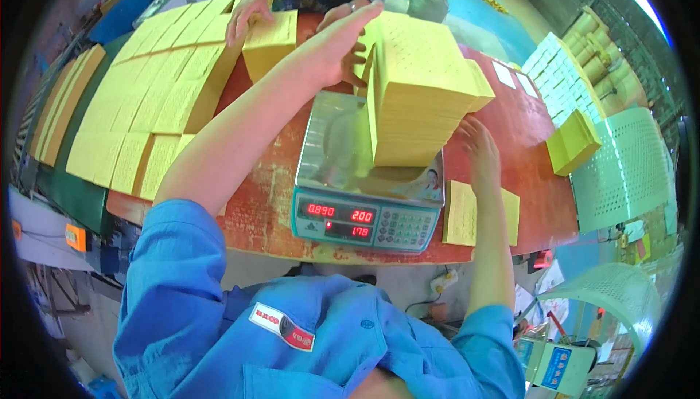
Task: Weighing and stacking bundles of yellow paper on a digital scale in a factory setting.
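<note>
Sitting on the steel pan of the digital scale [368,209], the tall stack of yellow sheets [423,85] leans toward the far right of the scale, so it looks like it needs bracing on both flanks to stay square while the red readout settles. Left hand [337,43] is flat against the stack's left face near the top edge, fingers extended, pressing rather than gripping. Right hand [481,147] sits low at the stack's right base, just off the scale's right edge; palm faces down, can't tell whether its fingers close on the bottom sheets. Stack is therefore between both hands, touching the left one. Right of the scale, a thin yellow pile [458,213] lies flat on the red table [532,137], partly under the right forearm. Left of the scale, rows of yellow bundles [146,100] are laid out side by side. Beyond the scale, another person's hands [248,13] rest on a separate yellow bundle [271,43].
</note>
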{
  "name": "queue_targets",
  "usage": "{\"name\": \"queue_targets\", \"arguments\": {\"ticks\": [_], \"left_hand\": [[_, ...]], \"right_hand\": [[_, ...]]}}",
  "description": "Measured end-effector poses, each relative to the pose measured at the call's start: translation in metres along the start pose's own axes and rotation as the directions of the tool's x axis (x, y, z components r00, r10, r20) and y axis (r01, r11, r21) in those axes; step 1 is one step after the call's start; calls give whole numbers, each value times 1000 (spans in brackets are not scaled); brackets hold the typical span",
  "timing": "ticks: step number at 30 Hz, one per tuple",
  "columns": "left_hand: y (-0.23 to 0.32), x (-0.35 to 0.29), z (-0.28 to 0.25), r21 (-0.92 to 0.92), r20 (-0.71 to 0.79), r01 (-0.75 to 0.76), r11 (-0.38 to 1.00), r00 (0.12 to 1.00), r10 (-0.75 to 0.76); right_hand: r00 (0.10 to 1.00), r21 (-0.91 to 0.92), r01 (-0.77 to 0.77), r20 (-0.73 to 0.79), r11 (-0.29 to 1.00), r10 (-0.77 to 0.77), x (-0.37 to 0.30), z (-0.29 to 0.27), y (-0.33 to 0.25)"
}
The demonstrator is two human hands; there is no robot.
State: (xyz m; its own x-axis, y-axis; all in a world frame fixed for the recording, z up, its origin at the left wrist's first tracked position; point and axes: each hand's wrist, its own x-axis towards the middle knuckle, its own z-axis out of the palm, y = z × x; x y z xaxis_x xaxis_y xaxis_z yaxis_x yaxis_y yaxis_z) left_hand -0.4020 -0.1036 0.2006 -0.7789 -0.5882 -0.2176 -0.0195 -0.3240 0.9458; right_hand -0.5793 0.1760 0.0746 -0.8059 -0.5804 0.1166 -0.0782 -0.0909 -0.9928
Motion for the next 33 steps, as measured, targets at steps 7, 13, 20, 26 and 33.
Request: {"name": "queue_targets", "arguments": {"ticks": [7, 13, 20, 26, 33], "left_hand": [[-7, -7, 31, 131, 175, 318, 939, 925, -338], [-7, -80, 18, 88, 195, 280, 956, 936, -292], [-9, -58, 13, 122, 325, 379, 917, 858, -398], [-19, -80, 23, 83, 222, 274, 958, 932, -286], [-68, -47, 146, -163, 370, 72, 984, 929, -7]], "right_hand": [[987, 293, -153, 86, 944, 133, 49, 77, 68], [992, -101, 125, 31, 987, -122, -69, 73, 32], [946, 390, -177, -184, 904, 265, -197, 38, 47], [844, 681, -467, 153, 564, 513, -183, 62, 38], [959, 395, -279, 71, 875, 274, -102, -109, -16]]}}
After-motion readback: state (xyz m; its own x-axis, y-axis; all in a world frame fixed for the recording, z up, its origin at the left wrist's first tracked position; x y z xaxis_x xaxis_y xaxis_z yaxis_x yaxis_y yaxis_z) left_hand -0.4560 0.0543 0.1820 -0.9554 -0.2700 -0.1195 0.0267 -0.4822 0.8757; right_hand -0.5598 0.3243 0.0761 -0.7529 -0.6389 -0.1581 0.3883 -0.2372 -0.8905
